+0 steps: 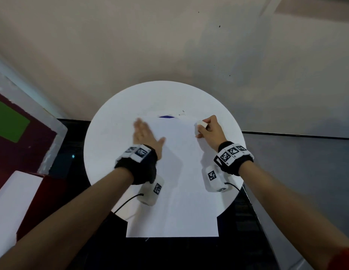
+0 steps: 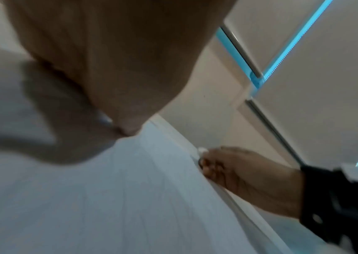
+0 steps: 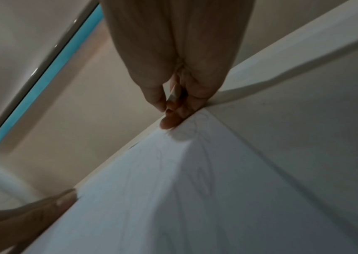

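A white sheet of paper (image 1: 175,172) lies on a round white table (image 1: 103,137), its near edge hanging past the table's front. My left hand (image 1: 144,135) lies flat with straight fingers on the sheet's far left part. My right hand (image 1: 208,129) pinches a small white eraser (image 1: 201,124) at the sheet's far right corner. In the right wrist view the eraser (image 3: 172,96) sits between thumb and fingers, and the fingertips (image 3: 169,122) touch the paper (image 3: 173,197), which bears faint pencil lines. The left wrist view shows my right hand (image 2: 234,170) at the paper's edge.
A dark blue shape (image 1: 166,116) peeks out from under the sheet's far edge. A maroon board with a green patch (image 1: 9,123) stands at the left, a white block (image 1: 13,201) below it. A beige wall (image 1: 169,45) rises behind the table.
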`<state>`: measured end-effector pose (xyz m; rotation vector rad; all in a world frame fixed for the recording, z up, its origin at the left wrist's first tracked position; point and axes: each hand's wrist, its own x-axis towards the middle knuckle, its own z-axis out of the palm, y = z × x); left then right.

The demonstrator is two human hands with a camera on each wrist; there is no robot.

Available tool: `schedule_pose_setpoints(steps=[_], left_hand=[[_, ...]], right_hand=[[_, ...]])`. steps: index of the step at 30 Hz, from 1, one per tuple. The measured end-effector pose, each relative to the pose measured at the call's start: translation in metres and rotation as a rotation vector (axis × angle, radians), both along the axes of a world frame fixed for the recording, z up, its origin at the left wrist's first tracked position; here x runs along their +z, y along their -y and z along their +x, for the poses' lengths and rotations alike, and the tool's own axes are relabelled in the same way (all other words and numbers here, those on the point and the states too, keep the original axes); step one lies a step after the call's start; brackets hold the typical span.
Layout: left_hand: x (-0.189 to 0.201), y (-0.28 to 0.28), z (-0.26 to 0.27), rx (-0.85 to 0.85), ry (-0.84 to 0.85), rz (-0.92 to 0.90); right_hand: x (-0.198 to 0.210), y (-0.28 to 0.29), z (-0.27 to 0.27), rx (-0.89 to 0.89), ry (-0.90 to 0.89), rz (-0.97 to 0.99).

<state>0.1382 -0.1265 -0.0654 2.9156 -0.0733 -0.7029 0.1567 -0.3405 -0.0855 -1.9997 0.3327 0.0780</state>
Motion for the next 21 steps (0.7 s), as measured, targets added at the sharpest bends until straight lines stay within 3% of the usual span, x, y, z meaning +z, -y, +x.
schedule_pose_setpoints(steps=[1,2,4,7,10,14,18,21], left_hand=[[0.001,-0.004,0.0,0.099,0.03,0.031],[0.001,-0.003,0.001,0.084,0.093,0.044],[-0.001,0.011,0.002,-0.146,0.195,-0.013],[-0.005,0.029,0.004,-0.351,0.084,-0.155],[-0.01,0.03,0.007,-0.331,0.056,-0.168],[-0.013,0.03,0.009,-0.321,0.087,-0.165],[-0.013,0.031,0.009,-0.318,0.068,-0.173],[-0.013,0.031,0.01,-0.316,0.071,-0.178]], right_hand=[[0.001,0.0,0.0,0.008,0.004,-0.001],[0.003,-0.001,0.001,0.012,0.014,0.006],[0.009,-0.003,0.004,0.044,0.022,0.035],[0.017,-0.01,0.014,0.156,0.013,-0.043],[0.02,-0.015,0.019,0.234,0.039,-0.166],[0.024,-0.012,0.022,0.387,-0.064,-0.085],[0.026,-0.019,0.025,0.313,0.007,-0.169],[0.029,-0.019,0.022,0.471,-0.109,-0.114]])
